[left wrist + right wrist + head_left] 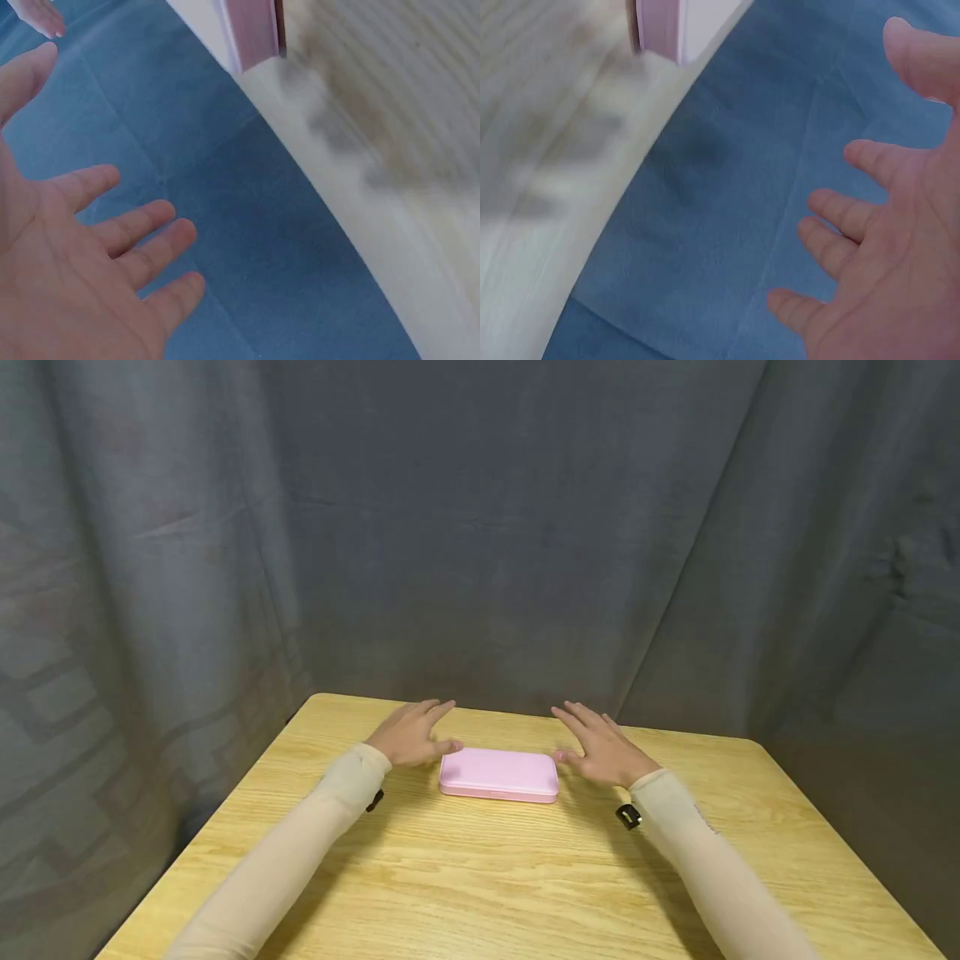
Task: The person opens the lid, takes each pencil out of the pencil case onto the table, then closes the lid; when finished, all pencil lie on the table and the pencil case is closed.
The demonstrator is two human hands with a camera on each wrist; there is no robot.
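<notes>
A flat pink rectangular case point(498, 774) lies closed on the wooden table point(480, 877), towards its far edge. My left hand point(414, 735) hovers just left of the case, fingers spread and straight, thumb near the case's left end. My right hand point(597, 746) mirrors it at the case's right end, fingers spread. Neither hand grips anything. In the left wrist view my left hand point(82, 247) shows an empty palm, with the case's corner point(251, 34) at the top. In the right wrist view my right hand point(885, 225) is likewise empty, with the case's corner point(660, 26) at the top left.
A grey curtain point(480, 527) hangs behind and around the table. The table's far edge point(525, 714) runs just beyond the hands. Pale sleeves cover both forearms, each with a small black device at the wrist point(628, 816).
</notes>
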